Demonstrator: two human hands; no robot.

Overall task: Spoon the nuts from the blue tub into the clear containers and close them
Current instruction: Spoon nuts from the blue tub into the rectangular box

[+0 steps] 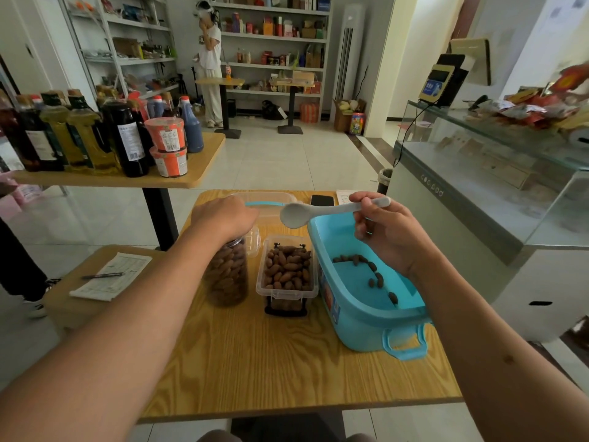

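1. The blue tub (357, 314) sits toward the right edge of the wooden tabletop (255, 371), its handle pointing to the near edge; only a few loose nuts (376, 277) lie scattered on its floor.
2. Just left of the tub stands a small clear box (287, 275), open on top and filled with nuts almost to its rim.
3. Left of that box stands a tall clear jar (227, 275), also packed with nuts.
4. The left hand (223, 215) rests on top of the jar, fingers curled down over its mouth and gripping it.
5. The right hand (382, 228) hovers above the far end of the tub, pinching the handle of a pale spoon (318, 212); the bowl points left and looks empty.
6. Near the far edge lie a clear lid with a blue strip (267, 202) and a dark phone (322, 200).
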